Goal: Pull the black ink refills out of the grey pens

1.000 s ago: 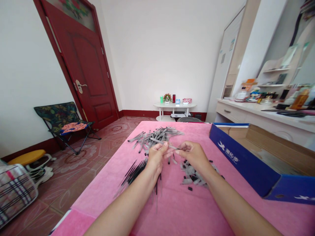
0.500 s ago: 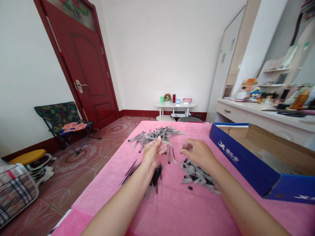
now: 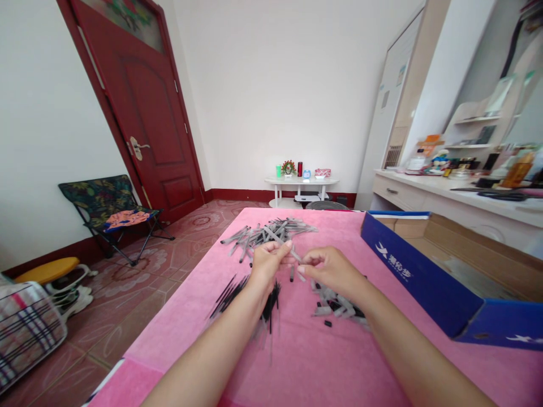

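A translucent grey pen barrel [image 3: 294, 254] lies slantwise in my left hand [image 3: 269, 261], pinched between thumb and fingers. My right hand [image 3: 330, 270] is closed at the barrel's right end, its fingertips around a tiny dark pen piece that is mostly hidden. Behind my left hand spreads a pile of grey pen barrels [image 3: 271, 230]. Thin black pen refills [image 3: 228, 295] lie on both sides of my left forearm. Under my right wrist is a heap of translucent pen caps [image 3: 337, 302], partly covered. One small black plug [image 3: 328, 324] lies in front of it.
A pink cloth [image 3: 305, 362] covers the table. At the right stands an open blue cardboard box [image 3: 424, 277]. Beyond the table are a low white stand [image 3: 302, 181], a folding chair [image 3: 110, 206], a red door [image 3: 144, 113] and a cluttered white dresser [image 3: 424, 183].
My right hand has moved left and now meets the end of the barrel. My left hand has shifted slightly right and lower, and the barrel tilts more steeply.
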Demonstrator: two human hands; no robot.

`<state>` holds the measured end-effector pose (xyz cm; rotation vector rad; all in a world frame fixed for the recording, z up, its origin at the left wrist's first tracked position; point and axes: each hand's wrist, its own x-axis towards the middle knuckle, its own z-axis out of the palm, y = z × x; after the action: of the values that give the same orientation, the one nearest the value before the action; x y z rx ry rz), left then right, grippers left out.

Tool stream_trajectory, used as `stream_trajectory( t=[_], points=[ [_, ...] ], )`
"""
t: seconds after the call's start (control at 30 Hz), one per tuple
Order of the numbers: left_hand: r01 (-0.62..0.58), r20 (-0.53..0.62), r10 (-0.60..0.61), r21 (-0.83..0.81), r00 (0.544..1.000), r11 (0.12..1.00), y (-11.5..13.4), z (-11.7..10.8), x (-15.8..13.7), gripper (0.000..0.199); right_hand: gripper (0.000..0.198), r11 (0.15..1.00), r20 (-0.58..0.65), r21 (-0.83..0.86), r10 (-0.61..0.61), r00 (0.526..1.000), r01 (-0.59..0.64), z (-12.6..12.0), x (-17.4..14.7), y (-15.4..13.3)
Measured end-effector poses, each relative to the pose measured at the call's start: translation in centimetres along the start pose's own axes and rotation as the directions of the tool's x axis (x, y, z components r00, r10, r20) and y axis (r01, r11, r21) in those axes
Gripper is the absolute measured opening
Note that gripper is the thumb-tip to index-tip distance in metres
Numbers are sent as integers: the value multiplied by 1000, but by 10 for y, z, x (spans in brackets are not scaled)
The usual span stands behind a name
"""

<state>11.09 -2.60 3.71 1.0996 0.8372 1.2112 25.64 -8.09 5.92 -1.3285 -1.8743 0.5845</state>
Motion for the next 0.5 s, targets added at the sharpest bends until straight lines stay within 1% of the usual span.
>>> stream_trajectory(
  t=[0.13,0.23,0.33,0.4,0.43,0.5],
  points=[
    [-42,-20,44,59,999,997,5,0,0,26,20,1000,7,7,16,1000,-16,4,-2,0],
    [-73,-65,79,90,995,993,14,-8,6,27,20,999,63,35,7,998,-10,3,-4,-5],
    [-115,-161,125,73,979,991,27,-28,16,30,21,999,200,43,-3,980,-6,4,-8,-13],
    [-143,-268,146,30,952,989,36,-46,24,31,22,999,297,32,-10,955,0,5,-12,-18],
    [-158,-317,148,-5,937,987,40,-55,28,32,22,1000,331,21,-8,944,1,6,-14,-21],
    [-185,-395,143,-70,907,980,46,-71,35,32,24,1000,360,-13,1,933,4,9,-18,-24]
  ],
)
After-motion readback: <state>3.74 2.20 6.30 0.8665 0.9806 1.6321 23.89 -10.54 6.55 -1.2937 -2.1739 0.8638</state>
